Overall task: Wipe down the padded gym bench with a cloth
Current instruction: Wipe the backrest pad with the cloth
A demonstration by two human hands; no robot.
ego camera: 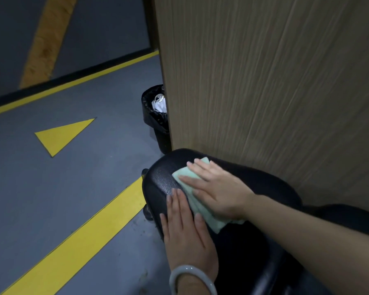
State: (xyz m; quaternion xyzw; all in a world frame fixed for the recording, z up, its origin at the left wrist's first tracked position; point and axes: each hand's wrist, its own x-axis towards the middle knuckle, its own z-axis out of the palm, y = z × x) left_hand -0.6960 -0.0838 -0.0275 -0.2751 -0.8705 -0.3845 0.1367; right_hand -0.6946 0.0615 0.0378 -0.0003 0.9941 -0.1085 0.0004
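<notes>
The black padded bench (164, 173) runs from the lower right up to its rounded end at centre. A folded pale green cloth (202, 213) lies on its top. My right hand (217, 188) presses flat on the cloth, fingers spread and pointing toward the bench end. My left hand (185, 231) rests flat on the bench's left edge, just beside the cloth, with a pale bangle on the wrist. The bench's lower right part is dark and partly hidden by my forearms.
A tall wood-grain panel (264, 81) stands right against the bench's far side. A black-lined waste bin (156, 116) sits behind the panel's edge. Grey floor with yellow lines and a yellow triangle (62, 135) spreads to the left.
</notes>
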